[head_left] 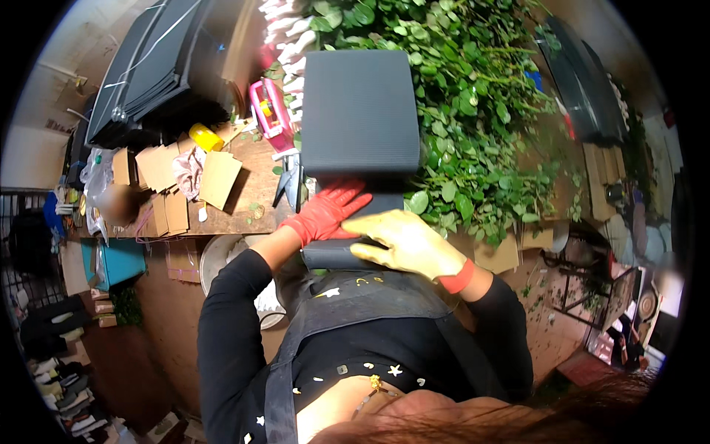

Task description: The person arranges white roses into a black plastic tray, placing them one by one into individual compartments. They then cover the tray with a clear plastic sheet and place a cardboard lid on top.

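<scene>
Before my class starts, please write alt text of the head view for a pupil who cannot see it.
A person's red-gloved left hand lies on dark ribbed board at the edge of a wooden table, the yellow-gloved right hand close beside it. Leafy green stems are heaped to the right; what look like shears and a pink object lie to the left.
</scene>
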### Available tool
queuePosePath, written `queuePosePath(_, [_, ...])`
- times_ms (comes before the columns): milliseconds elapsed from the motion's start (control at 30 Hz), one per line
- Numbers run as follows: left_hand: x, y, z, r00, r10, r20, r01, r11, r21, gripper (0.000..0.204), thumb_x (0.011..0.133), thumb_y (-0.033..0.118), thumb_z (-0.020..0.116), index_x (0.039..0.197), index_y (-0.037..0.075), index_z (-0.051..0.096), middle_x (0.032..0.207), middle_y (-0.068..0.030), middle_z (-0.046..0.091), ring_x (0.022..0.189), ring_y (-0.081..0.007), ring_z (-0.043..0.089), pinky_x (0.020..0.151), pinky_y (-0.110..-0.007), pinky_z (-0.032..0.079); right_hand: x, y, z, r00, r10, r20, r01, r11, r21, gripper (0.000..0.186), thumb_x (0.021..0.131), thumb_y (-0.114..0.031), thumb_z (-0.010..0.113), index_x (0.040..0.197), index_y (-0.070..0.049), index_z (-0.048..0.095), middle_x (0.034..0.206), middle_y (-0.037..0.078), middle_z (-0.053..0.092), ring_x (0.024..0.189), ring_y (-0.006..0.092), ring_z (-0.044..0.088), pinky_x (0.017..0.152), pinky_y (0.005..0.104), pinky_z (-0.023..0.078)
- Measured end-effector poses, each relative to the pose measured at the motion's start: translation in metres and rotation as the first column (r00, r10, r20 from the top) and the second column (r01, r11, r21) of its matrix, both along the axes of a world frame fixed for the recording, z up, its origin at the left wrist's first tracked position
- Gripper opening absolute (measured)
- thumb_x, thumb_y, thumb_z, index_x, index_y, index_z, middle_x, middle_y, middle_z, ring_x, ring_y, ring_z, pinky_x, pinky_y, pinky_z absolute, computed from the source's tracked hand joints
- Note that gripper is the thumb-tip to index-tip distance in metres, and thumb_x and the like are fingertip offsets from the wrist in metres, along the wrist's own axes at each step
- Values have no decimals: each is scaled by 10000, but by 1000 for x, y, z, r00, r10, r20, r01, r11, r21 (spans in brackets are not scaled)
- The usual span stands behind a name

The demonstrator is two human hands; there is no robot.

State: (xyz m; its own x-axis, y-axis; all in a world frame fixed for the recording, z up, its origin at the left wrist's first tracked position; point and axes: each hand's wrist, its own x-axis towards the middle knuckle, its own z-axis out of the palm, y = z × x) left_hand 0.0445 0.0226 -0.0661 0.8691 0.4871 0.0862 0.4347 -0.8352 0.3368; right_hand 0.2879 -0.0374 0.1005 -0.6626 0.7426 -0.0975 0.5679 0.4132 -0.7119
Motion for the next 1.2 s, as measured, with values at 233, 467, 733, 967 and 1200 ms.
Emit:
queuePosePath(233, [4, 1, 7, 999, 6, -37, -9, 997, -81, 876, 903, 659, 629, 1539, 72, 497, 1514, -231, 524, 1420, -408, 469, 1168, -505, 372, -59, 105, -37, 895, -209, 393, 71, 939, 337, 372, 885, -390, 783, 1066, -67, 738, 975, 169, 768, 918, 372, 755, 799, 483, 604])
queuePosePath(467, [-4, -1, -24, 973, -49, 224, 67, 995, -73, 890, 950, 646, 606, 1629, 112, 390, 1623, -252, 416, 1474, -384, 446, 1264, -501, 292, -103, 126, 22, 874, 114, 472, -257, 934, 249, 433, 880, -357, 785, 1224, -108, 700, 947, 158, 747, 931, 374, 736, 795, 489, 594])
queuePosePath(733, [19, 3, -38, 979, 52, 195, 18, 939, -344, 871, 912, 642, 648, 1615, 175, 436, 1659, -141, 420, 1548, -348, 357, 1280, -503, 264, -309, 161, -146, 972, 140, -189, 64, 616, 785, 383, 904, -115, 588, 1269, -20, 654, 1084, 221, 699, 1108, 376, 661, 1016, 451, 513])
queuePosePath(967, [3, 3, -33, 982, 90, 167, -33, 948, -318, 834, 914, 621, 661, 1597, 185, 465, 1647, -126, 439, 1532, -336, 385, 1276, -505, 273, -287, 144, -92, 939, 302, -163, -62, 617, 785, 353, 851, -145, 630, 1156, 14, 710, 1137, 199, 719, 1138, 393, 665, 957, 473, 556])
queuePosePath(1200, [8, -3, -11, 994, 69, 79, -37, 935, -353, 798, 916, 600, 674, 1579, 196, 494, 1634, -110, 457, 1516, -323, 413, 1271, -508, 281, -66, 58, -58, 973, 106, -207, -113, 993, -22, 392, 965, -187, 716, 1323, -30, 682, 1162, 179, 737, 1038, 275, 723, 896, 409, 579])
